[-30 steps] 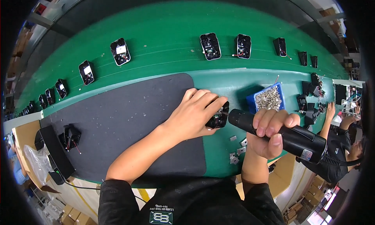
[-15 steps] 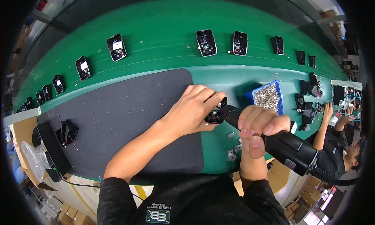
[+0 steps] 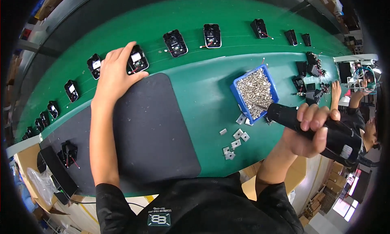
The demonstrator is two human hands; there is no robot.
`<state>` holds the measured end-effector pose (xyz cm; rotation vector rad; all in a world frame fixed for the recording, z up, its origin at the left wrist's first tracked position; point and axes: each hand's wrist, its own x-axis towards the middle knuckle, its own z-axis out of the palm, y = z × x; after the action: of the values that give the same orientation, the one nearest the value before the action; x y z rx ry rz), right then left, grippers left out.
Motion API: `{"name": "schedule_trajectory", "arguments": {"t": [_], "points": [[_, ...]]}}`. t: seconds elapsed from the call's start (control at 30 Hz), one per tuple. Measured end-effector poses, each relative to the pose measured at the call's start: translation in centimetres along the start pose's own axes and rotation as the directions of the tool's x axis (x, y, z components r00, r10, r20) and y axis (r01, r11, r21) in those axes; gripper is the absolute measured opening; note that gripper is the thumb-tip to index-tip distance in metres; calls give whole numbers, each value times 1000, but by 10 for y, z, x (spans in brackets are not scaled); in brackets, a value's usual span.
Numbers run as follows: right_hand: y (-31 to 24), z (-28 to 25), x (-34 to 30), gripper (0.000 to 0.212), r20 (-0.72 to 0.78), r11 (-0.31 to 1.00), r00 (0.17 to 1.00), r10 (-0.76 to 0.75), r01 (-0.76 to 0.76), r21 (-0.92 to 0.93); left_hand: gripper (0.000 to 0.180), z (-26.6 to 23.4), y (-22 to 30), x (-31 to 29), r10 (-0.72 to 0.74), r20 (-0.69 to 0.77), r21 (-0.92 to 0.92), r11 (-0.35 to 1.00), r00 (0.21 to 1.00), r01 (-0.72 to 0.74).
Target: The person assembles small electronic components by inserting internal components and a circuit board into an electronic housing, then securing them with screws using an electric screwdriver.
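Observation:
My left hand reaches over the green belt. Its thumb and index finger are around the edges of a black plastic housing, which has a white patch and small circuitry inside. My right hand is wrapped round a black electric screwdriver with a cable at its rear end. The driver's tip points into a blue box of small silvery screws, at the box's near right side.
More black housings stand along the green belt. Square metal plates lie near the screw box. A dark mat covers the bench's left. A black part with wires sits there. At the right, a co-worker's hand is near black parts.
My left hand has gone from the bench to the belt at the far left, and a housing now stands there. The screwdriver has swung right, its tip into the screw box. Belt housings have shifted left.

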<state>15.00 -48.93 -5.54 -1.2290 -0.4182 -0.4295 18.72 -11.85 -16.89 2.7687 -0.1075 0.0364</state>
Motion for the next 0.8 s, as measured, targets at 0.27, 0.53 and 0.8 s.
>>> {"name": "schedule_trajectory", "arguments": {"t": [0.27, 0.53, 0.8], "points": [[30, -24, 0, 43, -149, 985, 988, -34, 8, -172, 54, -5, 75, -32, 97, -226, 19, 995, 969, -95], [40, -18, 8, 41, -155, 993, 987, -44, 26, -115, 30, 52, 217, -57, 349, 202, -399, 883, 915, -248], [19, -29, 12, 43, -102, 998, 993, -56, 56, 2, 24, 76, 231, -53, 355, 122, -426, 862, 927, -274]]}}
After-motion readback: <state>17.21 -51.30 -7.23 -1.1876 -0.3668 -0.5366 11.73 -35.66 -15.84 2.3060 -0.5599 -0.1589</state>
